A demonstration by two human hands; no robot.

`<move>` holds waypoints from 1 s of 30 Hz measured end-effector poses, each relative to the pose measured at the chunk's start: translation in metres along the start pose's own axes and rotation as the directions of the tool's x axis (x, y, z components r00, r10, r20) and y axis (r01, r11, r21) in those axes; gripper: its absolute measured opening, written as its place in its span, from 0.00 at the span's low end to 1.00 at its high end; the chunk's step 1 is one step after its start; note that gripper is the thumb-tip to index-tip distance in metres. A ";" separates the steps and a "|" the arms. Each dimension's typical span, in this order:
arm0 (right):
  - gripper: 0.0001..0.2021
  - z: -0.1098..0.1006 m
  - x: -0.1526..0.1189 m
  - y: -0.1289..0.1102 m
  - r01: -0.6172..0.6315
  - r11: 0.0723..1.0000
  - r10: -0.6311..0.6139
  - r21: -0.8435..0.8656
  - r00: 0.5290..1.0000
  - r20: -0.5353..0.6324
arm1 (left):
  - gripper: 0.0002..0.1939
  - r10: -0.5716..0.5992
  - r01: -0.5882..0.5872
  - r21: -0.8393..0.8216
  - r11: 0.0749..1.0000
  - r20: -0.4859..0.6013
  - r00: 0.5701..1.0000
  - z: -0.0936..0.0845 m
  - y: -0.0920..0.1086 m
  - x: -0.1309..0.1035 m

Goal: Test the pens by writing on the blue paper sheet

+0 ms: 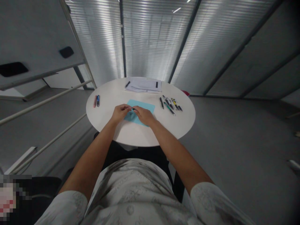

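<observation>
Above a light-blue sheet (148, 107) on the round white table, my two hands meet at the fingertips. My left hand (120, 112) is closed in a pinch, and what sits in its fingers is too small to make out. My right hand (144, 115) is also closed, its thumb and fingers around a small dark pen-like piece (133, 109) that shows between the hands. Most of this piece is hidden by the fingers. Shadows of the hands fall on the sheet.
Several pens and markers (169, 107) lie on the right of the table (133, 137). Red and blue pens (97, 101) lie at the left. A stack of papers (143, 85) with dark pens on it lies at the far edge. A whiteboard frame (77, 40) stands left.
</observation>
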State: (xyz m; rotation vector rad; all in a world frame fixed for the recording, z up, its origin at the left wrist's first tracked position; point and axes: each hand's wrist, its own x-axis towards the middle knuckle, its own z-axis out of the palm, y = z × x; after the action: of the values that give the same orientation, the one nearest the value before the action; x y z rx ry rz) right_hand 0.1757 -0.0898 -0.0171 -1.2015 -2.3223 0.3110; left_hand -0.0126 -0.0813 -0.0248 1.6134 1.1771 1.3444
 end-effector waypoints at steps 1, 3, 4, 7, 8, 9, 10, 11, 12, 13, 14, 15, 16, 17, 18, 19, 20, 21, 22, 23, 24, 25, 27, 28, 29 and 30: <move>0.19 0.000 0.000 0.000 -0.007 1.000 0.007 0.001 1.000 0.001 | 0.15 -0.005 0.005 0.007 1.000 0.005 1.000 0.000 0.001 -0.001; 0.19 0.000 0.000 0.000 -0.016 1.000 0.016 0.005 1.000 -0.010 | 0.16 -0.016 0.016 0.016 1.000 0.007 1.000 0.000 0.003 -0.002; 0.19 0.000 -0.001 0.000 -0.017 1.000 0.017 0.005 1.000 -0.021 | 0.17 -0.020 0.020 0.019 1.000 0.007 1.000 0.000 0.004 -0.002; 0.19 0.000 -0.001 0.000 -0.007 1.000 0.007 -0.001 0.999 -0.038 | 0.17 -0.017 0.016 0.016 1.000 0.011 1.000 0.001 0.004 -0.002; 0.19 0.001 0.000 0.000 -0.002 1.000 0.002 -0.003 0.999 -0.036 | 0.17 -0.011 0.010 0.009 1.000 0.011 1.000 0.001 0.003 -0.001; 0.19 0.001 0.000 0.000 0.002 1.000 -0.002 -0.005 1.000 -0.032 | 0.17 -0.004 0.004 -0.001 1.000 0.008 1.000 0.002 0.002 -0.001; 0.19 0.001 0.000 0.000 0.002 1.000 -0.002 -0.006 1.000 -0.026 | 0.16 0.003 -0.003 -0.011 1.000 0.000 1.000 0.002 0.001 0.000; 0.19 0.001 0.000 0.000 0.001 1.000 -0.001 -0.006 1.000 -0.022 | 0.16 0.007 -0.007 -0.018 1.000 -0.009 1.000 0.002 0.000 0.000; 0.18 0.001 0.000 0.000 -0.002 1.000 0.002 -0.007 1.000 -0.019 | 0.15 0.007 -0.007 -0.021 1.000 -0.011 1.000 0.002 0.000 0.000; 0.18 0.001 0.001 0.000 -0.005 1.000 0.005 -0.007 1.000 -0.017 | 0.15 0.004 -0.004 -0.022 1.000 -0.008 1.000 0.002 0.000 0.000; 0.18 0.001 0.001 0.000 -0.006 1.000 0.006 -0.006 1.000 -0.016 | 0.14 -0.002 0.002 -0.020 1.000 0.004 1.000 0.002 0.001 0.000; 0.18 0.001 0.001 0.001 -0.005 1.000 0.005 -0.003 1.000 -0.017 | 0.14 -0.010 0.010 -0.017 1.000 0.017 1.000 0.002 0.002 -0.001; 0.18 0.001 0.001 0.001 -0.004 1.000 0.004 0.000 1.000 -0.017 | 0.14 -0.016 0.017 -0.015 1.000 0.030 0.999 0.002 0.003 -0.001; 0.17 0.000 0.001 0.001 -0.005 1.000 0.005 0.003 1.000 -0.017 | 0.14 -0.021 0.021 -0.015 1.000 0.040 0.999 0.001 0.004 -0.002; 0.17 0.000 0.001 0.001 -0.007 1.000 0.007 0.008 1.000 -0.018 | 0.14 -0.023 0.023 -0.017 1.000 0.044 0.999 0.001 0.005 -0.002; 0.17 0.000 0.001 0.001 -0.008 1.000 0.009 0.013 1.000 -0.020 | 0.14 -0.023 0.024 -0.021 0.999 0.045 0.999 0.001 0.005 -0.002; 0.17 0.000 0.001 0.001 -0.009 1.000 0.010 0.020 1.000 -0.027 | 0.14 -0.024 0.025 -0.024 0.999 0.046 0.999 0.001 0.005 -0.003; 0.17 0.001 0.001 0.001 -0.009 1.000 0.010 0.029 0.999 -0.039 | 0.14 -0.026 0.027 -0.029 0.999 0.047 0.999 0.001 0.005 -0.002; 0.17 0.001 0.001 0.002 -0.006 0.999 0.009 0.041 0.998 -0.059 | 0.14 -0.028 0.029 -0.036 0.999 0.048 0.998 0.000 0.005 -0.002; 0.17 0.001 0.002 0.002 -0.006 0.999 0.011 0.054 0.996 -0.087 | 0.13 -0.030 0.032 -0.044 0.999 0.049 0.998 0.000 0.005 -0.002; 0.17 0.001 0.002 0.003 -0.010 0.998 0.018 0.068 0.992 -0.122 | 0.13 -0.033 0.035 -0.053 0.998 0.050 0.998 -0.001 0.004 -0.002; 0.17 0.001 0.003 0.004 -0.019 0.997 0.032 0.081 0.986 -0.161 | 0.13 -0.037 0.040 -0.063 0.997 0.052 0.998 -0.001 0.004 -0.002; 0.18 0.000 0.003 0.006 -0.048 0.994 0.071 0.097 0.966 -0.247 | 0.11 -0.046 0.050 -0.081 0.995 0.052 0.998 -0.002 0.003 -0.002; 0.18 -0.001 0.004 0.007 -0.062 0.993 0.088 0.098 0.955 -0.285 | 0.11 -0.051 0.055 -0.088 0.995 0.053 0.997 -0.002 0.002 -0.002; 0.19 -0.002 0.004 0.008 -0.077 0.993 0.103 0.093 0.944 -0.313 | 0.11 -0.055 0.060 -0.092 0.994 0.054 0.997 -0.002 0.002 -0.002; 0.19 -0.002 0.003 0.008 -0.092 0.992 0.114 0.082 0.938 -0.328 | 0.10 -0.059 0.064 -0.094 0.993 0.054 0.997 -0.002 0.002 -0.002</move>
State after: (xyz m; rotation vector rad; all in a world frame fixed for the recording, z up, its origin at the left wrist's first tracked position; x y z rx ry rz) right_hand 0.1810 -0.0824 -0.0173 -1.2405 -1.9490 0.2001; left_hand -0.0146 -0.0840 -0.0227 1.5226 1.1061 1.2937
